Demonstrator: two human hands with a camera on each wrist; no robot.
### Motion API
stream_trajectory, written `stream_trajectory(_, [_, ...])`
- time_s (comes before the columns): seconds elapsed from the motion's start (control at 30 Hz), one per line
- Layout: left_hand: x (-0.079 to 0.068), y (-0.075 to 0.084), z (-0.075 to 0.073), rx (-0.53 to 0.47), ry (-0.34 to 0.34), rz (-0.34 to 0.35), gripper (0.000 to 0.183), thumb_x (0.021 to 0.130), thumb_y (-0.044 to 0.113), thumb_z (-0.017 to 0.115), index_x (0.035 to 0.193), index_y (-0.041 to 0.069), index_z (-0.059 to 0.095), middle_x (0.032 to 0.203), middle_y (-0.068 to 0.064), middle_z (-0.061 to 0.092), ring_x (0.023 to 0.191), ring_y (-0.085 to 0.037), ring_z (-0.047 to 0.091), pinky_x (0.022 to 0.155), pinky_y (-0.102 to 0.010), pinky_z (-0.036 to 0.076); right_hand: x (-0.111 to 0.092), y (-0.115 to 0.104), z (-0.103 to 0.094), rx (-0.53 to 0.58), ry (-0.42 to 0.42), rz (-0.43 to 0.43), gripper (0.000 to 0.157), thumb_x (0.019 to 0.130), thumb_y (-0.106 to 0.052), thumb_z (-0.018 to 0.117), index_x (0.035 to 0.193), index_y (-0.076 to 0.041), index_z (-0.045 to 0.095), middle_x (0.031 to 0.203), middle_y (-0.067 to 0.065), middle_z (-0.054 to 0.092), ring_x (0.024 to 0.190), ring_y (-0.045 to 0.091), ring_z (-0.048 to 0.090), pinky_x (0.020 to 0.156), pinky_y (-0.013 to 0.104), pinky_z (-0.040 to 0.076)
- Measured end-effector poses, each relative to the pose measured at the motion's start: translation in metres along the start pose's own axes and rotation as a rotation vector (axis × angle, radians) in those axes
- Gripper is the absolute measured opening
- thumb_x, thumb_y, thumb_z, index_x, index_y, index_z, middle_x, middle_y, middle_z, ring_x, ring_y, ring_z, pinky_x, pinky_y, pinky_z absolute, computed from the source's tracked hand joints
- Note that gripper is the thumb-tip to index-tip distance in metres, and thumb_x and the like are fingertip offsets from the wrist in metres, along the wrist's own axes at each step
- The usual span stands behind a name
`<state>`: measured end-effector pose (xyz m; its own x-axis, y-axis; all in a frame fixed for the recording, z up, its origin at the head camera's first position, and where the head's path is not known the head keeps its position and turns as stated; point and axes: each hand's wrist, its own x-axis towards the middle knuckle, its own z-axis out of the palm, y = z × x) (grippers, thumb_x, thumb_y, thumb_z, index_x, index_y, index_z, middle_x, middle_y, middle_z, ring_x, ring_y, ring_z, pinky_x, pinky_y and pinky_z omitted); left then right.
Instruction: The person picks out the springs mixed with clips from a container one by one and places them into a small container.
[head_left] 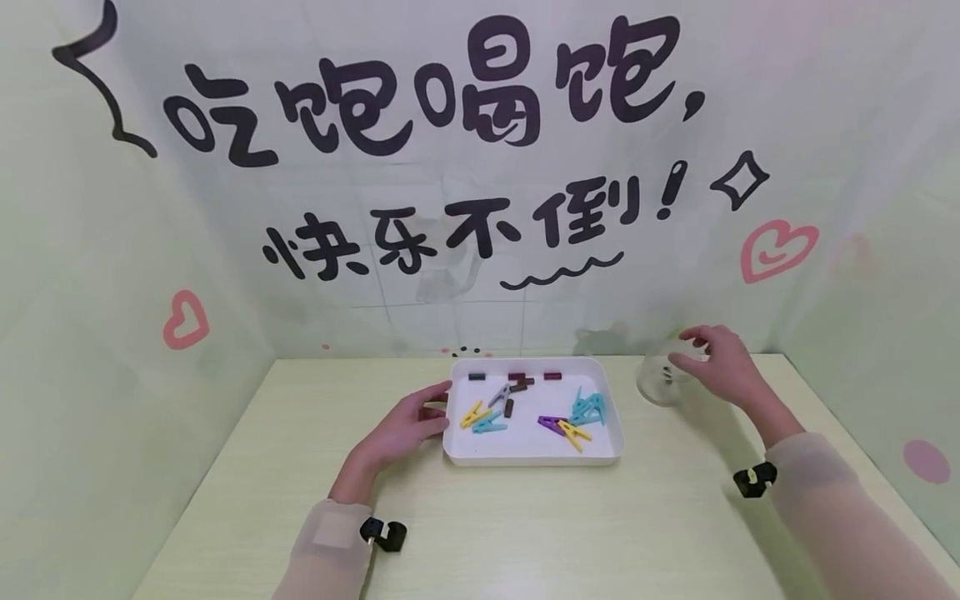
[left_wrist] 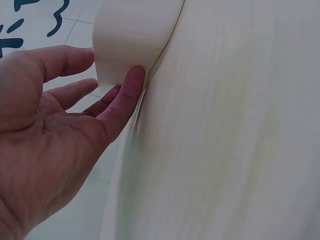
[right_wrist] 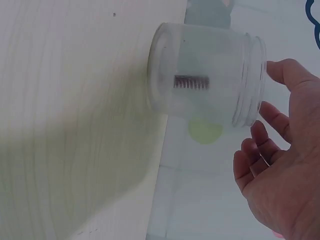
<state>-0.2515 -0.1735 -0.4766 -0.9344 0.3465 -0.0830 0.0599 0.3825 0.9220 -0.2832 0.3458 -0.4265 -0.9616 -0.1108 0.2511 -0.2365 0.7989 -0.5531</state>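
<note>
My left hand [head_left: 411, 423] is at the left side of a white tray [head_left: 534, 460], its fingers extended and touching the outer wall. Inside the tray lie several plastic clothespins, including a yellow one [head_left: 475, 414], a grey one [head_left: 500, 395], a purple one [head_left: 552, 425] and blue ones [head_left: 589, 408]. Short dark pieces, such as a brown one [head_left: 509, 408], lie among them and along the back. Farther right, my right hand [head_left: 722, 367] is at the mouth of a clear jar [right_wrist: 220, 65], fingers loosely bent, fingertips by the rim. A dark ridged patch shows through the jar; whether it lies inside is unclear.
The jar stands upright on the pale wooden table [head_left: 540, 533], near the back edge and right of the tray. Right behind the table hangs a pale printed backdrop [head_left: 420, 325] with black characters; similar sheets close off both sides.
</note>
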Motion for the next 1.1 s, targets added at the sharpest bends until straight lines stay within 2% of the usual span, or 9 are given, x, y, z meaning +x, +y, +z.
stream_trajectory(0.13, [0.002,-0.002,0.001,0.000,0.008,-0.002,0.064,0.104,0.003,0.064,0.163,0.005,0.041,0.151,-0.016,0.053,0.121,-0.028,0.061,0.101,-0.039,0.056,-0.002,-0.001,0.000,0.026,0.007,0.010,0.067,0.102,-0.034,0.072,0.148,0.009,0.051,0.140,0.036,0.050,0.126,0.054,0.044,0.099,0.070,0.042])
stream_trajectory(0.3, [0.004,-0.003,0.002,0.006,0.014,-0.004,0.064,0.104,0.003,0.064,0.163,0.006,0.041,0.151,-0.014,0.054,0.121,-0.027,0.061,0.102,-0.040,0.055,0.000,-0.005,0.000,0.017,0.002,-0.015,0.073,0.101,-0.039,0.072,0.152,0.007,0.047,0.150,0.034,0.047,0.139,0.056,0.034,0.108,0.074,0.032])
stream_trajectory(0.43, [0.004,-0.002,0.002,0.010,0.009,-0.007,0.064,0.104,0.004,0.064,0.163,0.006,0.041,0.151,-0.014,0.054,0.121,-0.027,0.061,0.103,-0.041,0.055,0.001,-0.015,0.001,0.000,0.000,-0.040,0.071,0.100,-0.036,0.075,0.151,0.006,0.049,0.150,0.034,0.046,0.142,0.057,0.032,0.110,0.075,0.029])
stream_trajectory(0.8, [0.000,-0.003,-0.001,0.017,0.001,0.011,0.063,0.105,0.003,0.063,0.163,0.003,0.039,0.152,-0.019,0.052,0.122,-0.030,0.060,0.104,-0.042,0.054,0.011,-0.045,0.014,-0.024,-0.013,-0.119,0.066,0.096,-0.030,0.079,0.148,0.002,0.053,0.148,0.032,0.048,0.139,0.055,0.036,0.110,0.074,0.033])
stream_trajectory(1.1, [-0.001,-0.002,-0.001,0.011,0.002,0.014,0.063,0.105,0.003,0.063,0.163,0.003,0.039,0.151,-0.019,0.052,0.123,-0.031,0.060,0.104,-0.044,0.054,0.021,-0.067,0.034,-0.070,-0.109,-0.138,0.064,0.096,-0.033,0.080,0.148,-0.004,0.056,0.150,0.027,0.047,0.140,0.049,0.040,0.111,0.072,0.038])
